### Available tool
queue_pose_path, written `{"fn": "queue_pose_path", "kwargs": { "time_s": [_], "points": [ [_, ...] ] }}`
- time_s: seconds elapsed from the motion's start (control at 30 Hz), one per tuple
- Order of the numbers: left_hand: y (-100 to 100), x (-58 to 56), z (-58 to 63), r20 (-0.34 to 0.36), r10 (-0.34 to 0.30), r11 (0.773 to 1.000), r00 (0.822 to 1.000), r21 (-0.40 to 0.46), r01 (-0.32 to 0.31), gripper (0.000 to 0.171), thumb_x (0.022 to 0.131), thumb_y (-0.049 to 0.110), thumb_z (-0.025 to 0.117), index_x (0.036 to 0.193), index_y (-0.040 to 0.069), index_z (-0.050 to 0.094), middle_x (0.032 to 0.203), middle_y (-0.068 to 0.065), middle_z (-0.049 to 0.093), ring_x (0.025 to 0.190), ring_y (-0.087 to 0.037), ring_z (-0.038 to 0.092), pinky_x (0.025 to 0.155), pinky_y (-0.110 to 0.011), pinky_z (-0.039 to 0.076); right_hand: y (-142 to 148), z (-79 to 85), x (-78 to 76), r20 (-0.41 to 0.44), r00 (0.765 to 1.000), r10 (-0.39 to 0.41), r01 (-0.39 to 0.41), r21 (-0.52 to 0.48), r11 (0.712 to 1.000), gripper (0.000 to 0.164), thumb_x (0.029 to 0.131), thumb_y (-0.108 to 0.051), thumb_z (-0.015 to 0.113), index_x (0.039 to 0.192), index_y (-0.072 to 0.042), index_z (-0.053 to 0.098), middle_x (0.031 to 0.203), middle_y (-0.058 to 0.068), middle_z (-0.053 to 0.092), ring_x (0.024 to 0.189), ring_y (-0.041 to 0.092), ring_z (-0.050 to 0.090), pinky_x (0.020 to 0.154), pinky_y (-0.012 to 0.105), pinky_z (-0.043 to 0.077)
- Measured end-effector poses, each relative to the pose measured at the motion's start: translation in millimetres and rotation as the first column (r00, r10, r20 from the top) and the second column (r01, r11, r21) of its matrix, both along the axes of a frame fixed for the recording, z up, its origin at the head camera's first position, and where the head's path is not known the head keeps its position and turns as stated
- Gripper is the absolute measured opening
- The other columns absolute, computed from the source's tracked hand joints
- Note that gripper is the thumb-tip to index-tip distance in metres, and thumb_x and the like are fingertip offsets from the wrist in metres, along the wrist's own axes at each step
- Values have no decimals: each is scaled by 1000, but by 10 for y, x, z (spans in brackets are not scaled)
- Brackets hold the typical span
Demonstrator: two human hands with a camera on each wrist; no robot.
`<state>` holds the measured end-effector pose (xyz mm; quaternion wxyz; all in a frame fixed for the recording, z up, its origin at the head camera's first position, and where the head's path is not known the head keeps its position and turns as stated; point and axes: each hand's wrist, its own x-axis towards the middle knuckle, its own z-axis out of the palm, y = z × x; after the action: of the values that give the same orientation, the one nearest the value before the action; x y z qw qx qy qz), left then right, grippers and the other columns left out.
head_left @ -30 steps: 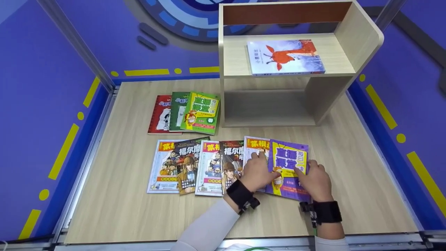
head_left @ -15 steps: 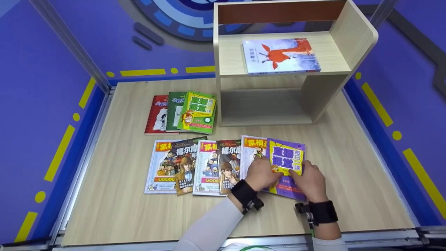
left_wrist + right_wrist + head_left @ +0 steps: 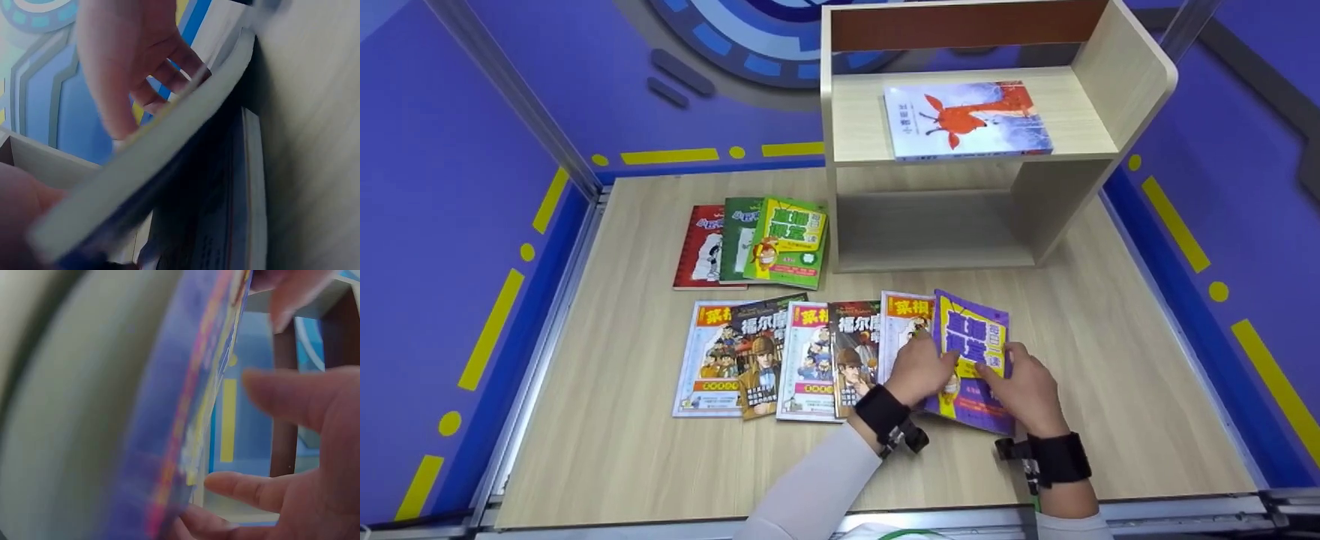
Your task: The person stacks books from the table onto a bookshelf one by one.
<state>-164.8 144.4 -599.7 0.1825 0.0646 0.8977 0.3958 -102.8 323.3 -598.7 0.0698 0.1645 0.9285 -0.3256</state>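
Note:
A purple book point(image 3: 979, 401) with a yellow title panel is tilted up, its left side raised over the books beside it. My left hand point(image 3: 921, 369) pinches its left edge, thumb on the cover. At the right edge, my right hand point(image 3: 1030, 388) holds it with the thumb across the front. The left wrist view shows the thick page edge of the tilted purple book point(image 3: 146, 152) above another book point(image 3: 256, 185) lying flat. A white-and-orange comic book point(image 3: 906, 307) lies just left of the purple one, partly hidden by my left hand.
Several overlapping books point(image 3: 765, 375) continue leftward in a row. Behind them lie a red book point(image 3: 697, 255), a dark green book point(image 3: 739, 225) and a bright green book point(image 3: 787, 240). A wooden shelf point(image 3: 829, 187) stands at the back, with a giraffe-cover book point(image 3: 967, 120) on its upper board.
The purple book was lying flatter and has now been lifted and tilted, shifting slightly left. My left thumb and fingers have closed on its left edge; the other books stay put.

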Motion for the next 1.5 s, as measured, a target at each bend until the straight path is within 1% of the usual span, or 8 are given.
{"fn": "queue_pose_path", "kwargs": {
  "time_s": [0.13, 0.33, 0.57, 0.77, 0.93, 1.13, 1.37, 1.5],
  "points": [
    [-15, 20, -7, -46, 36, 995, 998, 96, -31, 63, 106, 41, 64, 145, -6, 46, 115, -23, 72, 105, -34, 73, 93, -43, 61, -5, 66, 0, 10, 1000, 7, -6, -100, 995, 85, 102, -55, 64, 161, 0, 36, 128, 28, 67, 108, 35, 68, 76, 38, 56],
    [-257, 73, 96, -135, 35, 969, 990, 249, 0, 39, 108, 30, 62, 132, 2, 48, 93, -10, 68, 83, -22, 68, 75, -36, 60, -84, 148, 20, -14, 997, -75, 69, -268, 961, 77, 108, -52, 55, 162, -2, 33, 118, 20, 62, 96, 26, 60, 71, 29, 48],
    [-517, 132, 231, -79, 104, 884, 991, 465, -56, 30, 110, 28, 58, 128, 7, 46, 93, -4, 64, 76, -13, 63, 64, -30, 59, -333, 222, 63, -52, 990, -129, 92, -455, 886, 54, 115, -42, 40, 148, 0, 47, 121, 19, 60, 102, 23, 55, 81, 28, 47],
    [-628, 173, 226, -102, 182, 863, 978, 494, -109, 31, 110, 26, 57, 130, 4, 48, 99, -9, 65, 84, -14, 65, 75, -32, 59, -552, 238, 39, -95, 975, -203, 121, -539, 833, 50, 116, -39, 37, 143, 1, 49, 110, 14, 61, 93, 19, 56, 75, 27, 48],
    [-684, 202, 219, -95, 203, 852, 975, 507, -128, 32, 109, 24, 58, 132, 3, 49, 102, -10, 65, 89, -14, 64, 83, -34, 58, -639, 139, 29, -174, 969, -177, 67, -502, 863, 40, 116, -34, 39, 128, 0, 57, 95, 12, 61, 82, 18, 56, 66, 26, 47],
    [-727, 231, 229, -39, 195, 827, 980, 544, -143, 32, 109, 27, 58, 131, 6, 49, 101, -9, 64, 83, -14, 64, 74, -32, 59, -686, 77, 39, -301, 943, -142, -6, -441, 897, 31, 116, -24, 40, 118, 1, 58, 88, 11, 58, 74, 16, 53, 61, 24, 45],
    [-769, 205, 244, -30, 214, 800, 976, 578, -158, 34, 107, 27, 61, 131, 5, 49, 105, -10, 66, 88, -12, 64, 83, -30, 56, -658, 79, -3, -307, 945, -114, -49, -477, 878, 31, 116, -25, 40, 123, 1, 57, 93, 13, 61, 78, 16, 57, 64, 24, 48],
    [-883, 59, 288, -47, 231, 799, 972, 579, -162, 39, 105, 29, 65, 132, 5, 50, 111, -12, 67, 86, -16, 62, 80, -31, 55, -519, 47, -27, -312, 946, -83, -102, -534, 840, 31, 116, -25, 42, 124, 1, 59, 92, 13, 64, 76, 16, 62, 64, 26, 52]
  ]
}}
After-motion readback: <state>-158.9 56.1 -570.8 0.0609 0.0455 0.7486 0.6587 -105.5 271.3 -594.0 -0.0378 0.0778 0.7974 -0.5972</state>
